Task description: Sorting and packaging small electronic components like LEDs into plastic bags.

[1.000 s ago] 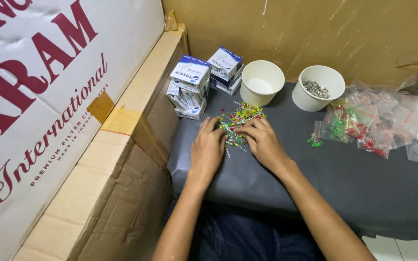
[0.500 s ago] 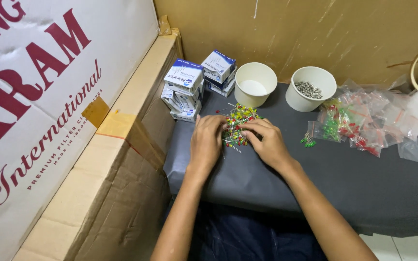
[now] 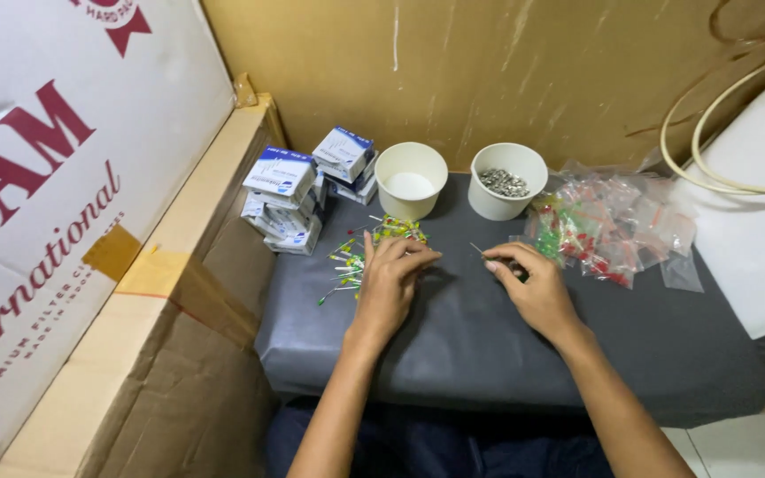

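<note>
A loose pile of small coloured pins with thin metal legs [image 3: 358, 257] lies on the dark grey cloth-covered surface [image 3: 489, 345]. My left hand [image 3: 391, 281] rests palm down at the pile's right edge, fingers touching the pins. My right hand [image 3: 535, 285] sits further right on the cloth and pinches one thin pin [image 3: 480, 252] between thumb and fingers. Behind the hands stand two white paper cups: the left cup [image 3: 410, 180] looks empty, the right cup [image 3: 507, 181] holds small silvery metal pieces.
Several small white-and-blue boxes [image 3: 292, 190] are stacked at the back left. Clear plastic bags of red and green parts [image 3: 617, 226] lie at the right. Big cardboard boxes [image 3: 81, 265] wall the left side; a brown wall stands behind.
My right hand has pulled away from the pile to the right, holding a single pin. My left hand stays at the pile. The camera has moved closer.
</note>
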